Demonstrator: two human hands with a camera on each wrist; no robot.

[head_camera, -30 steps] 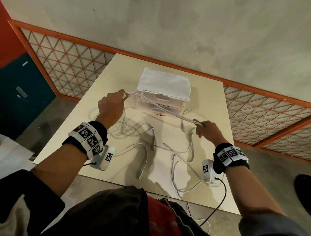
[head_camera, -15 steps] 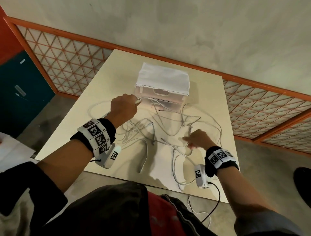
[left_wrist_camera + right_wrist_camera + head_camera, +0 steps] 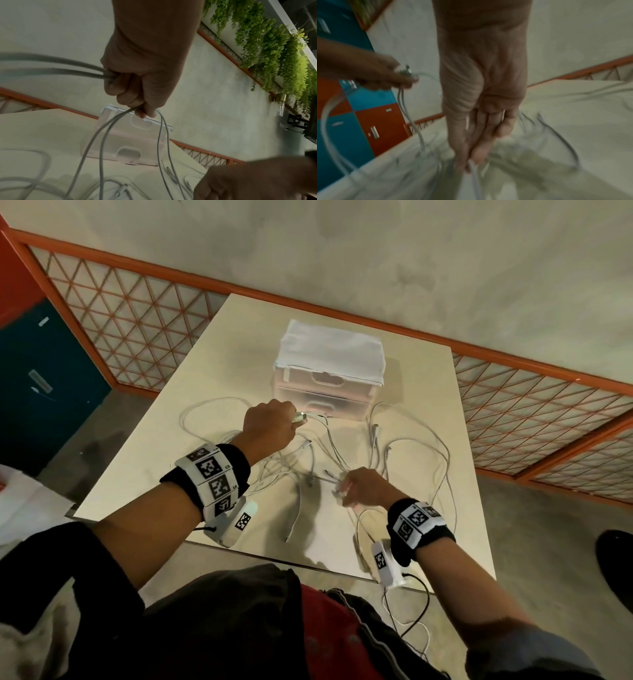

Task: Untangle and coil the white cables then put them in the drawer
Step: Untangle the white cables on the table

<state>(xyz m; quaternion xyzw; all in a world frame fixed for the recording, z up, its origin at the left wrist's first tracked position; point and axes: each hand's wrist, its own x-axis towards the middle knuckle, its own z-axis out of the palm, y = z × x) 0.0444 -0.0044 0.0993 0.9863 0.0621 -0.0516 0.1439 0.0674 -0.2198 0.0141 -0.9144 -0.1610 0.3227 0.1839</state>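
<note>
The light is soft and a bit dim, and my arms and the white cables (image 3: 442, 460) make pale shadows on the surface (image 3: 219, 364). The picture from my head is mostly sharp, but straight lines bend near its edges. The picture from my right wrist is very smeary, so the cables there look like streaks, and the cables nearest my left wrist are fuzzy too.

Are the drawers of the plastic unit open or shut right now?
Shut: both fronts of the drawer unit sit flush, handles showing, nothing pulled out.
</note>
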